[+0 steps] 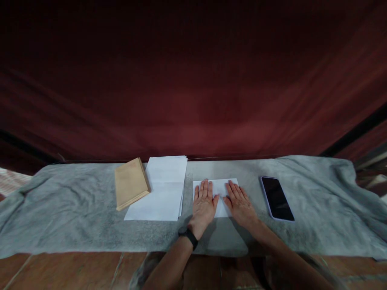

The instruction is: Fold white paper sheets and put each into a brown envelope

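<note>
A white sheet of paper point(222, 207), apparently folded, lies on the grey cloth in front of me. My left hand point(203, 204) rests flat on its left part, fingers stretched out and pointing away from me. On the right part of the same paper, my right hand point(240, 204) is spread flat and angled inward. Neither hand grips anything. A stretch of the paper shows between the two thumbs; the areas under the palms are hidden. A dark watch point(188, 237) is on my left wrist.
Left of my hands lies a stack of white paper point(165, 197) with a crease across it. A pile of brown envelopes point(131, 184) overlaps its left edge. To the right is a phone point(277, 198) in a purple case. Grey cloth point(75, 209) covers the surface, against a dark red backdrop point(193, 100).
</note>
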Motion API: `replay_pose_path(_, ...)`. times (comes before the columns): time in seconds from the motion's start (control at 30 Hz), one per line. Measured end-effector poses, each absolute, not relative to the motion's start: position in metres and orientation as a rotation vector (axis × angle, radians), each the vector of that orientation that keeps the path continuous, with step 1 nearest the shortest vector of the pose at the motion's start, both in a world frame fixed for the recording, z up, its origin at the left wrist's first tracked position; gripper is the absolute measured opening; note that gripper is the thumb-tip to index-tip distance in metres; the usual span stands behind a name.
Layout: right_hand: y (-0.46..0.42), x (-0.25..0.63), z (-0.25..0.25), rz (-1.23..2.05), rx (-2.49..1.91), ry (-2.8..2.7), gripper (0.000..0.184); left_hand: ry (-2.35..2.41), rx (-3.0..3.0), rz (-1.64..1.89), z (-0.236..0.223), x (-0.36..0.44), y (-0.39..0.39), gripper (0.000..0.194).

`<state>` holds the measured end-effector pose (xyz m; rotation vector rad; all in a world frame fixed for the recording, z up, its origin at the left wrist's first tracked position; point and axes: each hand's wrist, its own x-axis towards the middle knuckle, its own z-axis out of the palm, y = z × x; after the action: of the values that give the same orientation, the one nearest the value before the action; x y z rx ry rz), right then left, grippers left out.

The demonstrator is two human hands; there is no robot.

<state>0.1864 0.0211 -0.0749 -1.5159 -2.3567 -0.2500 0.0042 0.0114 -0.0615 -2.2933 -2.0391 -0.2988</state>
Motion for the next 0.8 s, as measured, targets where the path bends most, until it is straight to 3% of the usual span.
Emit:
replay_pose_path(0.47,0.027,0.158,-0.066,-0.119,-1.512,-2.429,0.050,-1.933,-2.386,-0.382,-0.060,0.003,0.011,0.053)
replay_pose_path(0.8,0.032,0.184,-0.076,-0.213,-1.564,-2.304,0.057,-1.969,-2.381,-0.379,-0.054,0.003,0.009,0.057)
